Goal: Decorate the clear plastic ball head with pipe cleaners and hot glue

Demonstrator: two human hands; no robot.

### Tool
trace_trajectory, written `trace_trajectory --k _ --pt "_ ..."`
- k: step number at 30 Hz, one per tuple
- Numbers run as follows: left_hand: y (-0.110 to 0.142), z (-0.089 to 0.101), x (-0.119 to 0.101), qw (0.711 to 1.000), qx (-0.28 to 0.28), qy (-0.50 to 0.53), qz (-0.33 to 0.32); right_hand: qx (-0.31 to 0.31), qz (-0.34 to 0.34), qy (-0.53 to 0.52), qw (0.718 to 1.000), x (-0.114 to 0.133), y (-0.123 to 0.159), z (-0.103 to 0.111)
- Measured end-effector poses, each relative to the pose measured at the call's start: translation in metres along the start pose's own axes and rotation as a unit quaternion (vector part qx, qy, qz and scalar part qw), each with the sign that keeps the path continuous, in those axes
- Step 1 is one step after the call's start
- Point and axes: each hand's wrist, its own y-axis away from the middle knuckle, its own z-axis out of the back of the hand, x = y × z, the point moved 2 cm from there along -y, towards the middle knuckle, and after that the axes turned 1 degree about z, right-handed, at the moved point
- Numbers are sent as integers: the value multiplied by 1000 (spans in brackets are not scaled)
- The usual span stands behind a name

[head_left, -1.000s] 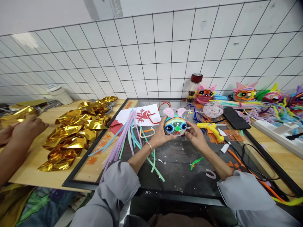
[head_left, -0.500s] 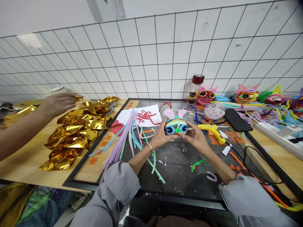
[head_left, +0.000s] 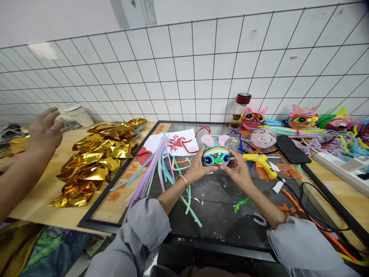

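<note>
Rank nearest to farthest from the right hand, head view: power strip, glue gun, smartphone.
1. Yellow glue gun: just right of the right hand.
2. Black smartphone: farther right, beyond the gun.
3. White power strip: far right, toward the picture's edge.

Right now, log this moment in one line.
left hand: holding decorated ball | right hand: holding same ball | yellow glue gun: right of ball | purple strips: left of ball
</note>
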Motion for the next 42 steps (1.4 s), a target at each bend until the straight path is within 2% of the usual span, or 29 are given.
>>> trace_trajectory --k 9,15,42 --pt "3 3 -10 1000 6 -1 4 39 -36 -15 998 3 2 6" --pt "3 3 -10 999 19 30 -3 41 -32 -17 999 3 4 8" --pt "2 3 -9 999 19 45 -15 23 -41 -31 998 -2 1 11"
